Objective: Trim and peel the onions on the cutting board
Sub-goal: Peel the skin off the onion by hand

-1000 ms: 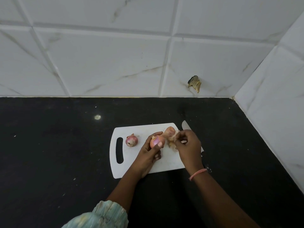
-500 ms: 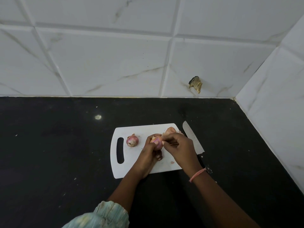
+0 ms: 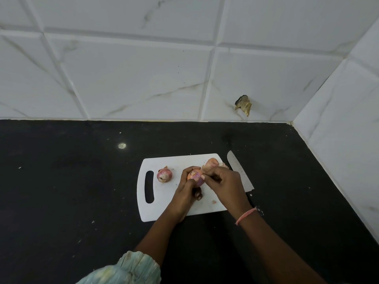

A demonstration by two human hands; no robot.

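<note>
Black countertop lay under the cutting board (image 3: 164, 210), where your left hand (image 3: 185, 196) cupped 1 onion (image 3: 196, 176) while your right hand (image 3: 223, 185) pinched its skin, which might tear short.

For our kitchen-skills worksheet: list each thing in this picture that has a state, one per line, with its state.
Held onion: gripped in left hand, partly peeled.
Left hand: holds that onion.
Right hand: pinching at its skin.
Onion at left: lying free, skin on.
Far onion: on cutting board, beside loose skins.
Knife: lying unheld beside board.
</note>
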